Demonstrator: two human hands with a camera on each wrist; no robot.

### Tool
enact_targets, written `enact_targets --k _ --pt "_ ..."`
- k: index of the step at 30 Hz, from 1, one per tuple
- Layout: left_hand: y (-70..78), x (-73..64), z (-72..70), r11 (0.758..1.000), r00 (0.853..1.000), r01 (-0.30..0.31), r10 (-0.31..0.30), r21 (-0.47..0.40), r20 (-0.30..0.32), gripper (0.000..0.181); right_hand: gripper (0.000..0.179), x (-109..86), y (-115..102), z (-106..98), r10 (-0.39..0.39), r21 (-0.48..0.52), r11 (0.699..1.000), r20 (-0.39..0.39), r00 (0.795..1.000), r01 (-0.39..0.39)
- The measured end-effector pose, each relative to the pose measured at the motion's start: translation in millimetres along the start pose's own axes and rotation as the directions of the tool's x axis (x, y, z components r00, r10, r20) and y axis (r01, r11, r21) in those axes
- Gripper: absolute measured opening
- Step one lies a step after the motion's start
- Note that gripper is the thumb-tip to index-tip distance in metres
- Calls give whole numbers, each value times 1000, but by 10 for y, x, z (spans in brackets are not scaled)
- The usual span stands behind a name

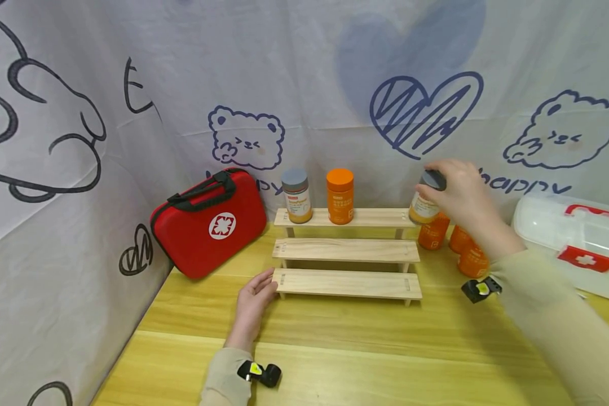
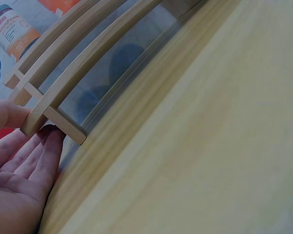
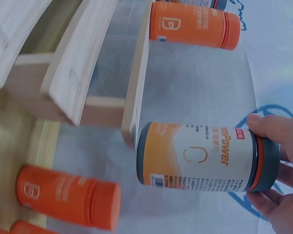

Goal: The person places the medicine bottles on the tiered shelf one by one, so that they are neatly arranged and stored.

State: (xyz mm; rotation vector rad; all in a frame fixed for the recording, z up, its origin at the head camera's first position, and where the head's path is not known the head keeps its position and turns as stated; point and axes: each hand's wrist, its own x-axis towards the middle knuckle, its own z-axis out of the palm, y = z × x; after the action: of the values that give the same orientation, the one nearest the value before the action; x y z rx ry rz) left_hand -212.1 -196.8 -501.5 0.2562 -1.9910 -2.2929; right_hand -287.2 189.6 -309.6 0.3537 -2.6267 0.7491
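My right hand (image 1: 459, 189) grips a supplement bottle (image 3: 195, 157) by its grey lid; the bottle has a white and orange label. In the head view it is tilted at the right end of the top tier of a three-tier wooden rack (image 1: 347, 249). With thumb and fingers, my left hand (image 1: 254, 304) holds the left end of the rack's lowest tier, seen close up in the left wrist view. On the top tier stand a grey-lidded bottle (image 1: 297, 197) at the left and an orange bottle (image 1: 340, 197) beside it.
Several orange bottles (image 1: 473, 260) stand on the wooden table (image 1: 325, 355) right of the rack, partly behind my right arm. A red first-aid case (image 1: 210, 223) leans at the left. At the far right is a clear first-aid box (image 1: 548, 225). Printed cloth (image 1: 314, 84) hangs behind.
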Motion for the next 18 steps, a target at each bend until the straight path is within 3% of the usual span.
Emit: enact_targets --k 5,18 --pt "-3 2 -3 1000 1000 4 -4 10 -3 42 41 92 -93 131 -79 9 997 -31 996 80" --pt "-21 20 -13 1000 1000 15 -15 13 -11 40 42 187 -147 410 -96 98 990 -31 995 99"
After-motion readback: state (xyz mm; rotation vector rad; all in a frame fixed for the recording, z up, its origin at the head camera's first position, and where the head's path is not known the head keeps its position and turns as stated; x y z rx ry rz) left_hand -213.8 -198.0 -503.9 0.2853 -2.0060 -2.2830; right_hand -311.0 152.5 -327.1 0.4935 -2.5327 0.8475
